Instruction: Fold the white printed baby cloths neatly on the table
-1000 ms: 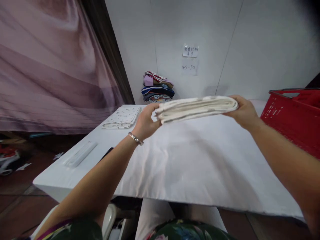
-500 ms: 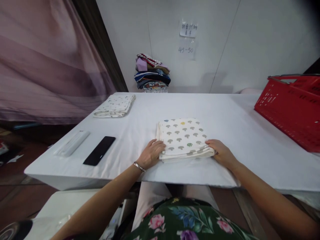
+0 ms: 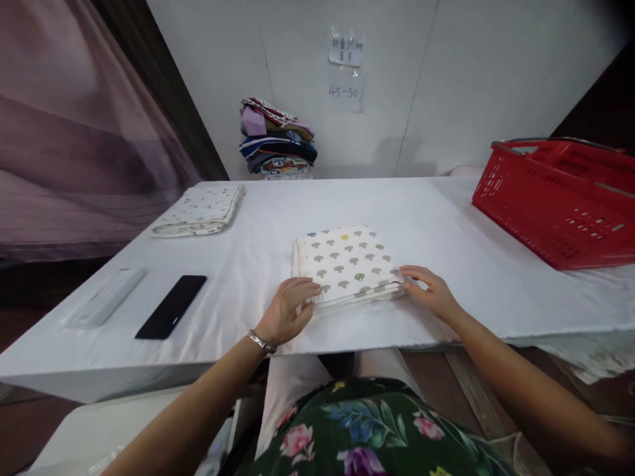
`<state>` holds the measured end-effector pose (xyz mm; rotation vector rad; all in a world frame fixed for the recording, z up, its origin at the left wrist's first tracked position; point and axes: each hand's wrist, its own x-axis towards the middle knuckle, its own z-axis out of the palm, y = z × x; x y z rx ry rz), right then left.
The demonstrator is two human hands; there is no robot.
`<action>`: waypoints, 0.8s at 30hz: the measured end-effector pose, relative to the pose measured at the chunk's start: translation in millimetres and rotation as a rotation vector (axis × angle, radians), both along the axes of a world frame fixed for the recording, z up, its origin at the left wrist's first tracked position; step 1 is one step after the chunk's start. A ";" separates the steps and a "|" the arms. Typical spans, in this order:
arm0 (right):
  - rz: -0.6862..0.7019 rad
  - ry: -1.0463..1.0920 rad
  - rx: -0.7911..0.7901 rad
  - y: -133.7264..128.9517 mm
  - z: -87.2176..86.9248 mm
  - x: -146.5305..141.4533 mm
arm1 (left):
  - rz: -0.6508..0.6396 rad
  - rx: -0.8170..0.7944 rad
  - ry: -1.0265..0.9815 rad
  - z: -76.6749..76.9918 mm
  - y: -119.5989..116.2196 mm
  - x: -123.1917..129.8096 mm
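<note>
Mushroom-print cloth (image 3: 347,261), folded into flat pad, lies on white-covered table (image 3: 426,225) near your edge, probably for easy reach. Your left hand (image 3: 290,307) touches its left near corner, fingers loosely curved; your right hand (image 3: 430,291) is at right near corner, thumb and fingers slightly parted, likely steadying folds. Second folded cloth (image 3: 201,206) and black phone (image 3: 172,307) sit left; red basket (image 3: 555,198) right, seemingly leaving you working room.

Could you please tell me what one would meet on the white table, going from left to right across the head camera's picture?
White tube-like item → black phone-like slab → left hand → mushroom-print folded cloth → right hand → red basket.
</note>
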<state>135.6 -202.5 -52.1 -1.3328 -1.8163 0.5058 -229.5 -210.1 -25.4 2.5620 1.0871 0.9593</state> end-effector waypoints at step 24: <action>-0.156 -0.401 0.062 -18.3 -11.9 -19.1 | 0.131 0.036 0.018 -25.2 -2.2 10.9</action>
